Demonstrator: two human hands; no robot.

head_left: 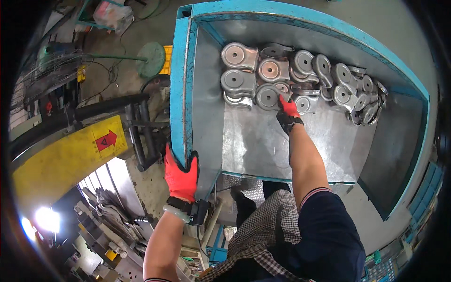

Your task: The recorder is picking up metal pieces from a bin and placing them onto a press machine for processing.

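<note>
Blue steel bin point(181, 89), grey sheet-metal floor: stamped round-dished silver metal parts point(300, 80) heaped at far wall. R hand point(287, 109), red glove, fingers on one part, grip unclear. L hand point(181, 176) clasps bin's near-left rim.

We see red gloves with black cuffs on both the left hand point(181, 176) and the right hand point(287, 109). The bin point(181, 89) has blue walls, scuffed pale along the rim, and a dull grey metal floor. The stamped parts point(239, 82) in it are silvery grey, a few with a pinkish sheen. The machine guard point(66, 160) is yellow with a red arrow on it. The apron point(263, 230) is a black-and-white check, and the sleeve point(329, 235) is navy with a striped edge.
</note>
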